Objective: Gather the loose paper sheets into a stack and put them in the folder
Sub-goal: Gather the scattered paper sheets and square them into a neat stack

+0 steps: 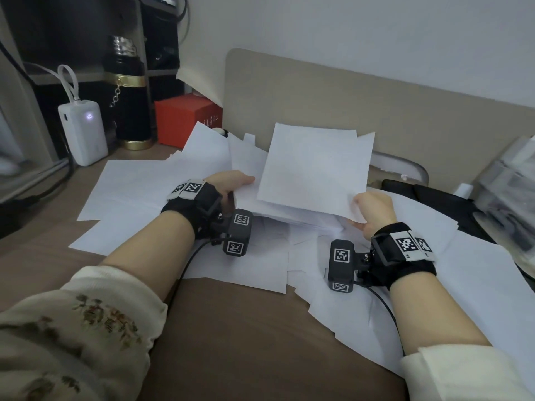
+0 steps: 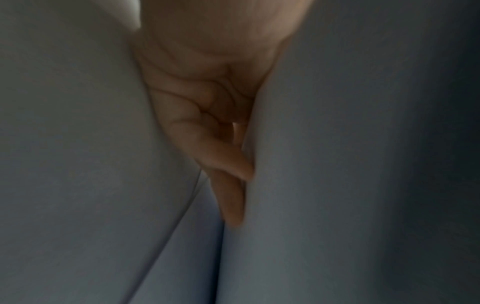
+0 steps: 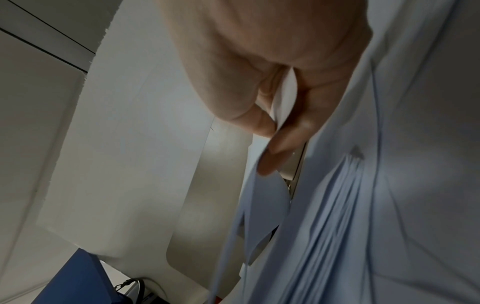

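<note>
Item: gathered stack of sheets (image 1: 312,172), white, held above the table (image 1: 231,328). We see it tilted, its far edge raised toward the beige panel (image 1: 376,96) and its near edge low. Its sides look about equal in length, so we cannot tell the long axis.

Our left hand (image 1: 228,186) grips the stack's left edge, thumb on top; the left wrist view shows fingers (image 2: 228,197) lying fairly straight against the paper's underside. Our right hand (image 1: 373,209) pinches the stack's near right corner; the right wrist view shows thumb and fingers (image 3: 285,139) closed on several sheet edges.

Item: loose sheets (image 1: 139,192), white, lying flat and overlapping on the table below the stack and to both sides of it.

Left of the stack and farther back: red box (image 1: 185,120), black flask (image 1: 127,91) with gold bands, white power bank (image 1: 82,131).

We cannot identify the folder with certainty.
</note>
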Demonstrator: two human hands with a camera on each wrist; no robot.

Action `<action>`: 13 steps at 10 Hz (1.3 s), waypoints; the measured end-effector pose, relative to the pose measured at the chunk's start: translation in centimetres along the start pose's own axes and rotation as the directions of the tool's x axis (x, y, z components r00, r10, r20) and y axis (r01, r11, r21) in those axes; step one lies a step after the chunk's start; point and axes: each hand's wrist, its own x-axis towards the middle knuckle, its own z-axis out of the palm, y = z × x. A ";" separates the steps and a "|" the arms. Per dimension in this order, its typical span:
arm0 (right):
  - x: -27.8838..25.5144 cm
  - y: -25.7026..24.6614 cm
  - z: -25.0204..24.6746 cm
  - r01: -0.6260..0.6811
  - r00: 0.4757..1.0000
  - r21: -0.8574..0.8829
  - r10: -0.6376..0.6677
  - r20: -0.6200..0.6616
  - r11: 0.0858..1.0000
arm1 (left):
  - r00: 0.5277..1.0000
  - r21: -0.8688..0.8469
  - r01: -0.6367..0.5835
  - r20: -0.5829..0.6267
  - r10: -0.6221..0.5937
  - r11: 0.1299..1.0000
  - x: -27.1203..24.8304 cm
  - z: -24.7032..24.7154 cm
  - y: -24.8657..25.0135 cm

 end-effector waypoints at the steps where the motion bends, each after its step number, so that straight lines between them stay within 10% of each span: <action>1: 0.5 0.2 -0.3 0.022 0.999 -0.120 -0.027 -0.047 0.992 | 1.000 -0.011 -0.001 0.014 0.001 1.000 -0.2 0.2 0.1; 6: -0.5 -1.3 0.0 0.343 0.939 0.172 -0.341 -0.046 0.923 | 1.000 0.045 -0.012 0.020 0.012 0.999 0.4 -0.2 -0.2; 8: -0.4 -1.7 -0.3 0.175 0.968 0.456 -0.237 0.084 0.873 | 0.999 0.034 -0.034 0.017 0.034 0.999 0.2 0.0 -0.1; 13: 0.5 1.0 0.6 -0.170 0.954 -0.260 0.225 0.199 0.951 | 0.996 -0.082 -0.087 0.008 0.088 0.993 3.3 -0.5 -1.1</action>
